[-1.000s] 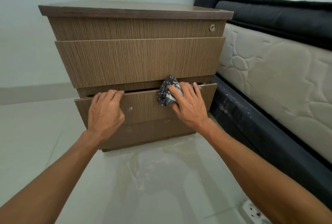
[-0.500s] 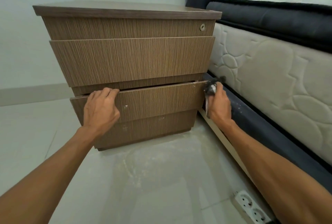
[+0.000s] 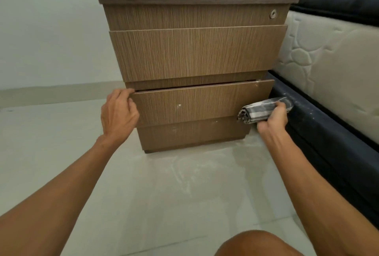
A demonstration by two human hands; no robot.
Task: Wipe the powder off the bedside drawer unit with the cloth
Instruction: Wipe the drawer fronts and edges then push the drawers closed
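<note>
The brown wood-grain bedside drawer unit (image 3: 194,54) stands on the floor beside the bed. Its lowest drawer (image 3: 205,101) is pulled out a little and carries small white powder specks on its front and at its top right corner. My left hand (image 3: 119,112) grips the drawer's top left edge. In my right hand (image 3: 272,119) is a folded grey-and-white checked cloth (image 3: 260,110), held against the drawer's lower right corner. More faint powder marks show on the base panel below.
A dark bed frame (image 3: 320,132) dusted with powder runs along the right, with a quilted mattress (image 3: 332,54) above it. White powder is smeared over the tiled floor (image 3: 194,173) in front of the unit. My knee (image 3: 258,243) shows at the bottom edge.
My right hand with the cloth swept from the drawer's middle to its right end, then dropped to the lower right corner. My left hand slid to the drawer's left end. The view shifted.
</note>
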